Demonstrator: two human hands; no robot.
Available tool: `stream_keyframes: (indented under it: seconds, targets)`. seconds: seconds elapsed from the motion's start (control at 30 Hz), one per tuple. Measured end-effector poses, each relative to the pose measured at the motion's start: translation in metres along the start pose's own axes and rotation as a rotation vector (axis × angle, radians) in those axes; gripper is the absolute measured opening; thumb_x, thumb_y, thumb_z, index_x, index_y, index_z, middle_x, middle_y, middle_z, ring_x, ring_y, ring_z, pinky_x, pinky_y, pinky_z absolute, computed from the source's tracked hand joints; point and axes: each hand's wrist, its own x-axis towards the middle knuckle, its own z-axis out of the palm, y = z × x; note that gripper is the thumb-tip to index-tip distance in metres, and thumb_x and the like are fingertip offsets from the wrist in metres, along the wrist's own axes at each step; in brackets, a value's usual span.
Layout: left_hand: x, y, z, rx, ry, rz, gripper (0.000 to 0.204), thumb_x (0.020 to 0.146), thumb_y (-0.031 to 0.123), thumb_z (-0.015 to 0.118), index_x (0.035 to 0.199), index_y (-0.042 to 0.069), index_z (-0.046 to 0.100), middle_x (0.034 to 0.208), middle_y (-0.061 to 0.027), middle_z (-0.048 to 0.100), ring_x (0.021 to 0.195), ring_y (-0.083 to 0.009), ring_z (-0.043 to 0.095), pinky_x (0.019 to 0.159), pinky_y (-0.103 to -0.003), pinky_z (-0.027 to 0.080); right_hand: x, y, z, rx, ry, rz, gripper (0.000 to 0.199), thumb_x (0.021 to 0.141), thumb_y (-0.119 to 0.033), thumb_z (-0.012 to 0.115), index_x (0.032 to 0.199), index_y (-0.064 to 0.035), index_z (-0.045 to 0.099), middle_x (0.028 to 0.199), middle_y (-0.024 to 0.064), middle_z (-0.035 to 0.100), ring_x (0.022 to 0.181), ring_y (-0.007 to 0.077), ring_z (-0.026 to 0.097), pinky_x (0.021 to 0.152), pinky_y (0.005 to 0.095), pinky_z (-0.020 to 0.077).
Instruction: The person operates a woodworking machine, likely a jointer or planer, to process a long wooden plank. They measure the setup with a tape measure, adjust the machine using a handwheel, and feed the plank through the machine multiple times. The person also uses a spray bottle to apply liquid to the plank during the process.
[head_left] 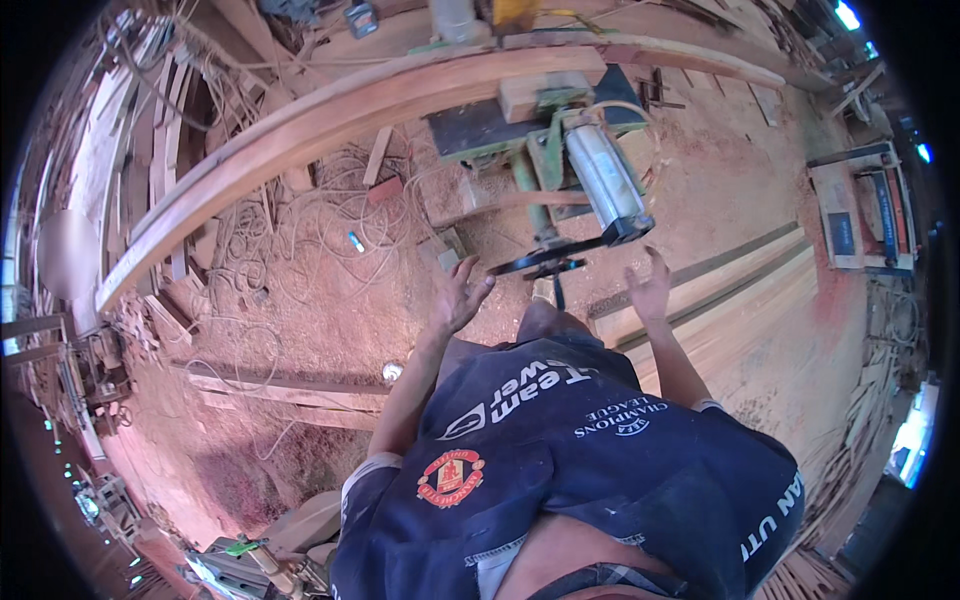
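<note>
1. Black bar: at the cylinder's near end, between the hands; probably best handled with both palms clear of its joints.
2. Left hand: empty, fingers spread, just beside the bar.
3. Right hand: empty, fingers loosely open, near the cylinder.
4. Beam: beyond, its long overhang likely worth watching.

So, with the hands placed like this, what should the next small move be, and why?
Probably bring the left hand to the left end of the black bar near the silver cylinder. Both hands look open and empty; the left is close to that end, though contact is unclear, while the right hand is apart from the bar, on its other side.
</note>
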Motion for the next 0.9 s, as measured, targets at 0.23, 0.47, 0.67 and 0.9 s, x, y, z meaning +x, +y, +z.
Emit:
stream_keyframes:
  seconds: [0.23,0.47,0.67,0.9]
  targets:
    - [0.054,0.030,0.043,-0.072,-0.269,-0.080,0.065,0.094,0.047,0.071,0.136,-0.002,0.063,0.119,-0.0253,0.073,0.110,-0.0388,0.073,0.100,-0.045,0.056,0.102,-0.021,0.055,0.051,-0.676,-0.398,0.045,0.088,-0.037,0.075,0.129,-0.0179,0.068,0.116,0.0095,0.075,0.122,0.0333,0.063,0.109,0.0499,0.0462]
    - [0.067,0.020,0.051,-0.005,-0.232,-0.050,0.063,0.087,0.051,0.074,0.119,-0.003,0.073,0.098,-0.0206,0.077,0.092,-0.0360,0.076,0.085,-0.044,0.060,0.098,-0.031,0.104,0.197,-0.504,-0.665,0.031,0.093,-0.033,0.064,0.119,-0.0167,0.067,0.089,0.0061,0.070,0.086,0.0287,0.071,0.077,0.0454,0.0586]
    - [0.078,0.090,0.062,0.345,-0.237,-0.204,0.070,0.082,0.067,0.078,0.115,0.005,0.078,0.092,-0.0214,0.077,0.086,-0.0388,0.076,0.077,-0.046,0.060,0.107,0.011,0.121,0.053,-0.780,-0.633,0.034,0.092,-0.037,0.069,0.118,-0.0143,0.066,0.088,0.0050,0.069,0.082,0.0267,0.070,0.076,0.0457,0.0584]
    - [0.095,0.083,0.045,0.258,-0.377,-0.126,0.067,0.081,0.068,0.078,0.113,0.010,0.081,0.087,-0.0192,0.077,0.082,-0.0373,0.077,0.075,-0.047,0.060,0.113,0.009,0.092,0.167,-1.063,-0.383,0.050,0.086,-0.052,0.078,0.110,-0.0104,0.067,0.086,0.0045,0.067,0.078,0.0234,0.067,0.075,0.0445,0.0576]
